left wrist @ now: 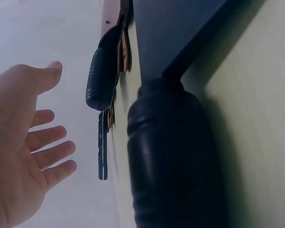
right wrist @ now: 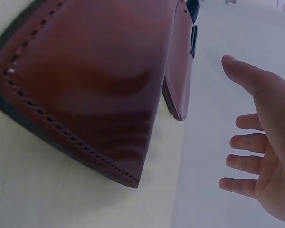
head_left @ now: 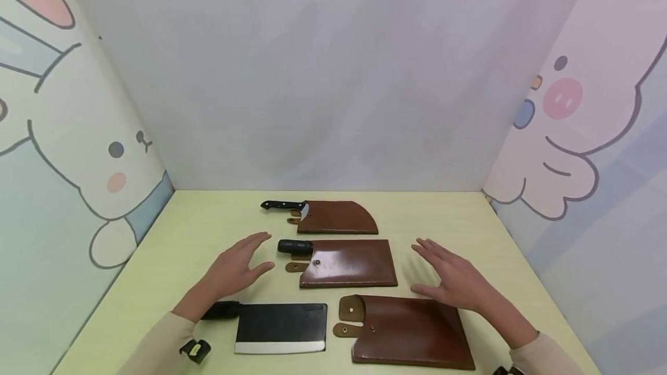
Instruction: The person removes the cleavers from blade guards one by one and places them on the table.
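Over the table's left side my left hand [head_left: 233, 268] hovers with fingers spread, holding nothing. Beneath its wrist lies the black handle [left wrist: 173, 156] of a bare cleaver [head_left: 281, 324], its dark blade edged in bright steel. My right hand [head_left: 452, 275] is also empty, its fingers extended above the far right corner of a brown leather sheath [head_left: 417, 331] whose snap straps lie unfastened. Between the hands, a second cleaver sits in a sheath [head_left: 351, 263], only its black handle [head_left: 294, 247] showing. Farther back, a knife with a riveted black handle [head_left: 281, 205] is tucked into a curved sheath [head_left: 339, 217].
The pale yellow table [head_left: 208, 213] meets a plain grey-white wall [head_left: 333, 74] at the back. Side panels with a cartoon rabbit [head_left: 78, 149] and a cartoon pig [head_left: 583, 132] flank it. Both wrists wear dark bands, the left one [head_left: 195, 350] in fuller view.
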Demonstrator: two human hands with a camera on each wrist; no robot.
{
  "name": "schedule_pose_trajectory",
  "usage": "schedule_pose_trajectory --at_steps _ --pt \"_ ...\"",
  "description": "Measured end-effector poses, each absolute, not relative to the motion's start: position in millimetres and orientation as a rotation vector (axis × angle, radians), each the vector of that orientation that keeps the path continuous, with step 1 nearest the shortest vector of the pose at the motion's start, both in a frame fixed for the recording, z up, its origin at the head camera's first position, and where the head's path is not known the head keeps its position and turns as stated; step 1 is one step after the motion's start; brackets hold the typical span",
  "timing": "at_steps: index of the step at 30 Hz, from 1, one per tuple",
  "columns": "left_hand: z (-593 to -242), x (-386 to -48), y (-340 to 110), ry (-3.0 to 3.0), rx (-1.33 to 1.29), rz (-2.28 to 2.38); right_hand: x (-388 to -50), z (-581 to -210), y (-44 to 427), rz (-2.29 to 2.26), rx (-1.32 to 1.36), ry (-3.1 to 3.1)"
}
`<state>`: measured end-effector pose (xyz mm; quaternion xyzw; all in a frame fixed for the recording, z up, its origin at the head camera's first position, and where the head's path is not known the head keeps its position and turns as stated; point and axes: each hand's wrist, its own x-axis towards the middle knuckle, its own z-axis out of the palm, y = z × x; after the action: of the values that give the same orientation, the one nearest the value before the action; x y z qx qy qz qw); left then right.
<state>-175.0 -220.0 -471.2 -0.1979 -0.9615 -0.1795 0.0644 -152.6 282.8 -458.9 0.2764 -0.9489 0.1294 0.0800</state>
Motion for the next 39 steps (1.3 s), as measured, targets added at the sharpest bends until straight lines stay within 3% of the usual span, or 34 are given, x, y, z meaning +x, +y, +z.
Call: schedule_pose_trajectory --at_steps 14,39 --pt "-486 -223 -201 -2.977 -0.835 -0.592 -199 -469 249 0.38 0.975 -2.987" --pt "-500 -239 -187 -3.071 -0.867 -0.586 -233 -498 225 0.385 1.122 -3.17"
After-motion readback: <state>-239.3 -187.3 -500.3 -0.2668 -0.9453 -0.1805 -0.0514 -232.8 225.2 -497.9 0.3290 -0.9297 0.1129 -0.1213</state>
